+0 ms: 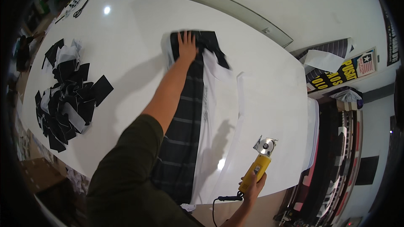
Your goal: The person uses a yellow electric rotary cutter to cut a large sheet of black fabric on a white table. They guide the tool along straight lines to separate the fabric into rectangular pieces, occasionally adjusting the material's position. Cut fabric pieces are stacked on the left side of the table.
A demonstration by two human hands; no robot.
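Observation:
My left hand [188, 47] lies flat with its fingers apart on the far end of a long folded length of dark striped fabric [179, 130]. A black piece [206, 38] sits on that end, beside and partly under the fingers. White material [209, 113] runs along the fabric's right side, its far corner blurred. At the table's near right, my right hand [254, 189] is closed around the yellow body of an electric rotary fabric cutter [256, 171]. Its round metal blade points away from me, apart from the fabric. A black cord trails from its lower end.
On the white table [139, 29], a heap of black and white fabric scraps [69, 101] lies at the left. Scissors [80, 9] rest at the far left. A thin white strip [240, 101] lies right of the fabric. Fabric rolls [328, 143] stand beyond the right edge.

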